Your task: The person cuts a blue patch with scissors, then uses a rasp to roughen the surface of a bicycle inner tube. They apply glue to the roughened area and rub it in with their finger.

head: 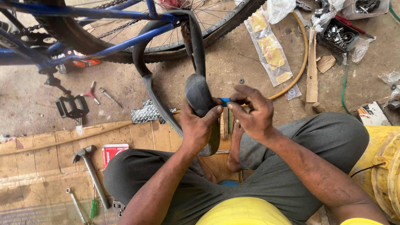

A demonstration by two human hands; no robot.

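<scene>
Dusty concrete floor [250, 71] and flattened cardboard [41, 158] are seen below. A black rubber inner tube [199, 98], judged soft, limp and light, is clasped in the closed left hand [199, 127] at its fold; a small blue piece [224, 101] is pinched against it by the right hand [252, 112].

The inner tube [199, 98] loops down from the bicycle wheel [166, 37] behind it into the left hand [199, 127], with the right hand [252, 111] just beside it. Farther left, a hammer [89, 168] lies on the cardboard [41, 162], a pedal [71, 107] behind it.
</scene>
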